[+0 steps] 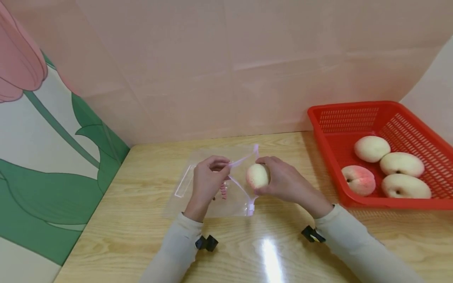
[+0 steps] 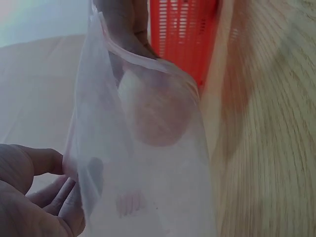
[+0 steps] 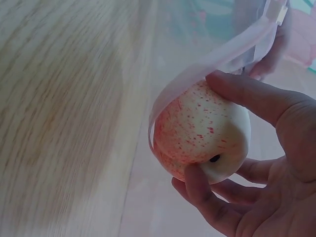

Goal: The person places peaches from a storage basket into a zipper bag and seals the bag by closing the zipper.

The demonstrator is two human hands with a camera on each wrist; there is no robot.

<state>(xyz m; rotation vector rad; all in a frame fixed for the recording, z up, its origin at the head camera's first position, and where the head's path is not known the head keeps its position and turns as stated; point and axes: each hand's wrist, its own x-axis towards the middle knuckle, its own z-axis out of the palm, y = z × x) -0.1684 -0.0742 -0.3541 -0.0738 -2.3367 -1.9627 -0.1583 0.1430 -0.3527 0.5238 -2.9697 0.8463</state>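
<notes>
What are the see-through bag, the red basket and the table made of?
The bag looks like thin, slightly cloudy plastic: a peach shows through it. The basket looks like hard, smooth plastic, with evenly red, slotted sides. The table looks like wood, or maybe a wood-patterned sheet; it has grain lines, and its glossy top reflects light.

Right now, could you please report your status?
Left fingers holding bag, mouth open. Right fingers gripping peach at the opening. Nothing visibly blocking.
</notes>
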